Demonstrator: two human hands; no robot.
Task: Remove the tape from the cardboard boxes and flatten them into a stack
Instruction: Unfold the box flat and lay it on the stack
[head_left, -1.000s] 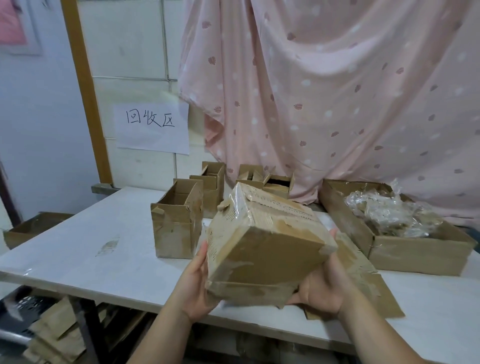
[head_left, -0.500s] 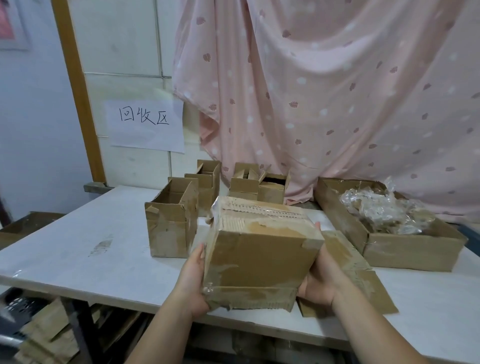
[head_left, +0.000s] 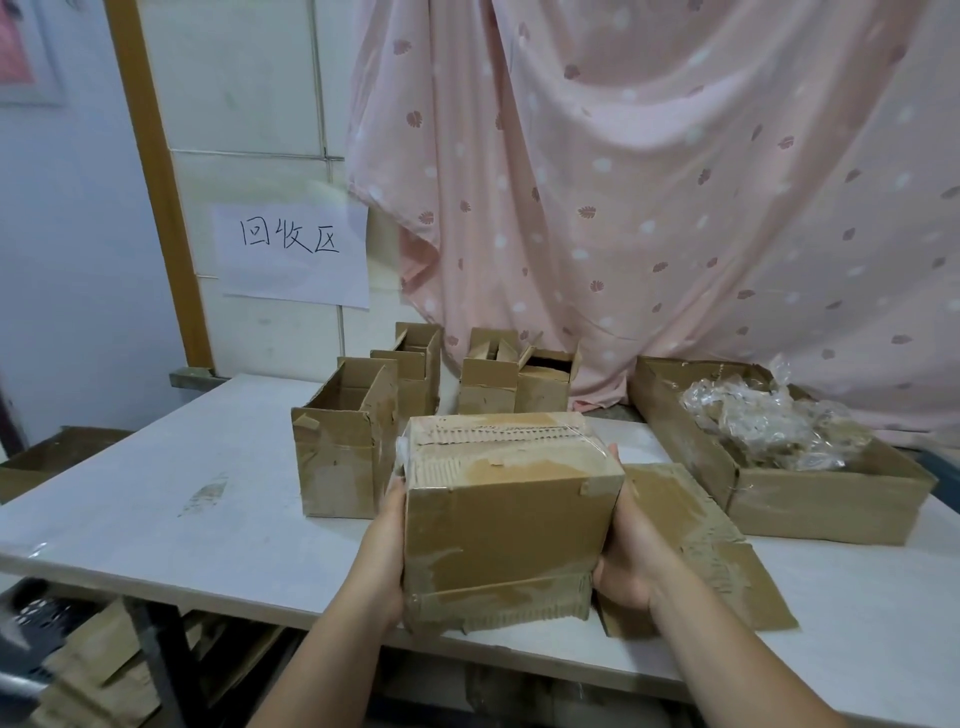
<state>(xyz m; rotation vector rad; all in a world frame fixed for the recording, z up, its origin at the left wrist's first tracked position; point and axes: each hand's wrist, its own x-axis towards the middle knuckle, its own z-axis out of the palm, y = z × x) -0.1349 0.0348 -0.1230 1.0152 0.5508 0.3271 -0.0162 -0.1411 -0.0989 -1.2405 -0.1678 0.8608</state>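
1. I am holding a closed cardboard box (head_left: 506, 519) in the lower centre of the frame, above the near edge of the white counter (head_left: 156, 499).
2. My left hand (head_left: 382, 561) is pressing flat against the box's left side, fingers stretched up along it, not curling round it.
3. My right hand (head_left: 631, 551) is pressing the right side the same way, one fingertip showing at the top right corner.
4. Clear tape (head_left: 498, 441) is running across the box's top, where the paper skin is torn down to the ridges.
5. A flattened cardboard sheet (head_left: 696, 540) is lying on the counter just right of the box, partly behind my right hand.
6. An open-topped box (head_left: 337, 462) is standing upright just left of the held box and behind it.
7. Two more groups of open boxes (head_left: 415, 374) (head_left: 519, 384) are standing at the far edge, centre frame.
8. A wide shallow box (head_left: 831, 499) at the right is holding a wad of crumpled clear tape (head_left: 769, 426).
9. A paper sign (head_left: 293, 254) is hanging on the wall, left of a pink curtain (head_left: 649, 182).
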